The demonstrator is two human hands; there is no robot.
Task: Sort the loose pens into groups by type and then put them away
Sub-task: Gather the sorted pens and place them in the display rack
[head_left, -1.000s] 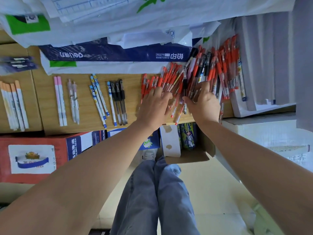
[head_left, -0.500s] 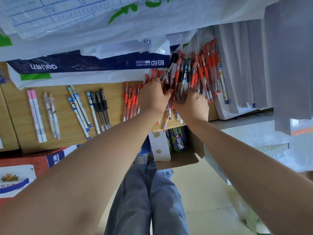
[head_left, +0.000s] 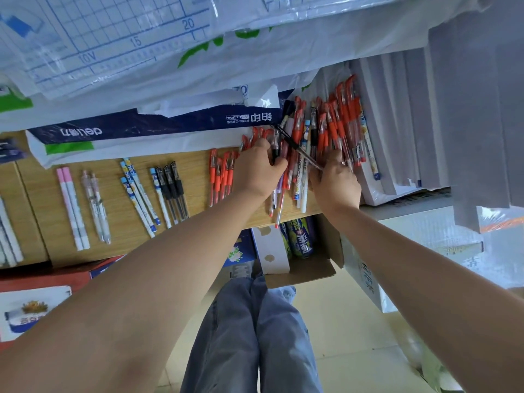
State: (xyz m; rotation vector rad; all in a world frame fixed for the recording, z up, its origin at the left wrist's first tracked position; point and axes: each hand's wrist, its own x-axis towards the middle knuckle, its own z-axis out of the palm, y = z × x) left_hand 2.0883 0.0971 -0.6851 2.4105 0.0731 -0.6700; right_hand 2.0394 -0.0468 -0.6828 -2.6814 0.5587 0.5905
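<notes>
Well, left hand (head_left: 259,168) quit flattening the pen pile (head_left: 340,123) and curled round a black pen (head_left: 274,148) to sort; couldn't tell about right hand (head_left: 336,180).

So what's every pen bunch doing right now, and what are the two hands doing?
left hand, fingers curled round a black-grip pen
right hand, pinching the end of a slanted black pen
mixed pile, heaped, unsorted
red pens, lying side by side, sorted
black pens, lying side by side, sorted
pink pens, lying as a pair
cardboard box, open
</notes>
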